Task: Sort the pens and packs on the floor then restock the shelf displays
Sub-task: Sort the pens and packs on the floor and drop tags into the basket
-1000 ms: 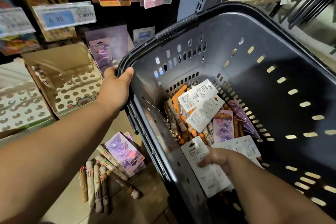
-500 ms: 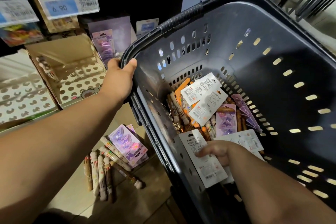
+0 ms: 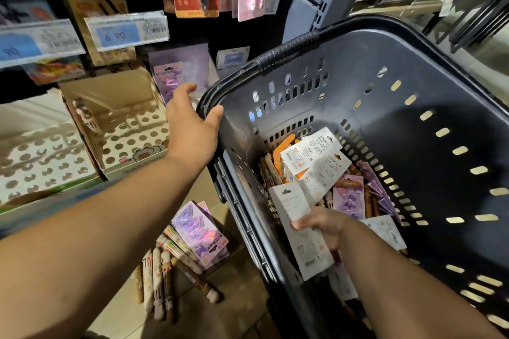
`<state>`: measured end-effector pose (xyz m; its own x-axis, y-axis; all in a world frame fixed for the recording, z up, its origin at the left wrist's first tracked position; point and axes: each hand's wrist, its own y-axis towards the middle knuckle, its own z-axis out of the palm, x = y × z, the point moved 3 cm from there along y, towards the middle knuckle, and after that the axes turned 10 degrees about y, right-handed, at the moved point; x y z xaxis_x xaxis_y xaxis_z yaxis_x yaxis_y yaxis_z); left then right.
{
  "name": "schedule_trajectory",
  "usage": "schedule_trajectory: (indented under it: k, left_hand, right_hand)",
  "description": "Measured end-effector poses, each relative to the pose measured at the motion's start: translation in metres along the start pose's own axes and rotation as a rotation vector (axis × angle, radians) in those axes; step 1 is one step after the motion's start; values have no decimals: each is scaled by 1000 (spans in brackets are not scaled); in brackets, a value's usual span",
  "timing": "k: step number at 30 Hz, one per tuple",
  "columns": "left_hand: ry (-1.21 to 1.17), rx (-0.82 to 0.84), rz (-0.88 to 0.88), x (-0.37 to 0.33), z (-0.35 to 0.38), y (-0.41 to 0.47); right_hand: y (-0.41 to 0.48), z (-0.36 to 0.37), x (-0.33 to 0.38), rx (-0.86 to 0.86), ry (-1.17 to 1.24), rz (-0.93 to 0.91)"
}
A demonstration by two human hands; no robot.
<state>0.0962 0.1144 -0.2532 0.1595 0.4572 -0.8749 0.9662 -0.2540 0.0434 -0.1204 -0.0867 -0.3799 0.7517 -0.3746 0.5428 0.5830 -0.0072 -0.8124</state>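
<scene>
**1 white card pack pinched in the basket, 1 hand spread at the rim**

Standing beside them, I am watching the person lean over a dark plastic basket (image 3: pixel 289 47) that is tilting their way. The right hand (image 3: pixel 322 226) is reaching down inside it, pinching a white card pack (image 3: pixel 290 202) between thumb and fingers about midway along its length. That pack is lying against the basket's near wall, just beside other white packs (image 3: pixel 311 151) heaped further in. The left hand (image 3: pixel 190 129) is hovering at the basket's near corner with fingers spread and loosely bent, gripping nothing. Its thumb tip is sitting right at the rim, and I cannot tell whether it is touching.

To my eye the pack is looking light, flat and fairly stiff, though a card that long would probably be flexing if taken by 1 corner. Its smooth face may be sliding in a weak pinch, so the mid-length hold seems sound.

Down on the floor, pens (image 3: pixel 157 278) are lying side by side, touching purple packs (image 3: pixel 199 231). Those round barrels are likely rolling when nudged, so I would be gathering them round the middle, several at once. Near them, on the low shelf, a display box (image 3: pixel 124 129) is showing rows of round holes.
</scene>
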Motion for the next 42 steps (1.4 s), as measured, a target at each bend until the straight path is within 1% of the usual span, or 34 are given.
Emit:
schedule_trajectory:
  k: [4,5,7,9,12,14,16,18,19,23,28,31,35,38,42]
  left_hand:
    - [0,55,28,-3,0,0]
    - [8,64,32,-2,0,1]
    - [8,64,40,0,1,1]
    - [13,65,28,3,2,2]
    - [32,75,16,10,4,3]
    - [25,63,28,12,5,3]
    - [4,51,34,13,5,6]
    - [-27,51,41,17,8,11]
    - [-43,54,41,18,10,14]
    - [-101,60,12,18,15,18]
    - [-125,54,30,17,19,22]
    - [-127,53,33,15,21,22]
    - [-144,51,45,16,21,21]
    - [-165,54,48,18,22,23]
    - [-173,57,50,19,24,24]
  right_hand:
    - [11,-7,29,-291,69,-107]
    - [16,-7,40,-347,51,-131]
    - [29,-7,61,-418,-3,-158]
    - [43,1,76,-429,-23,-170]
    - [63,7,90,-423,-105,-303]
    - [71,8,91,-344,-106,-289]
    - [83,3,91,-307,-138,-286]
    - [100,-9,91,-378,-172,-300]
    - [106,-13,91,-411,-201,-262]
    - [107,-9,90,-390,-198,-72]
    - [107,-10,92,-333,-212,32]
    - [103,-4,94,-336,-263,14]
    - [100,-10,94,-292,-291,71]
    - [99,-10,96,-279,-356,62]
    - [94,-9,99,-238,-377,79]
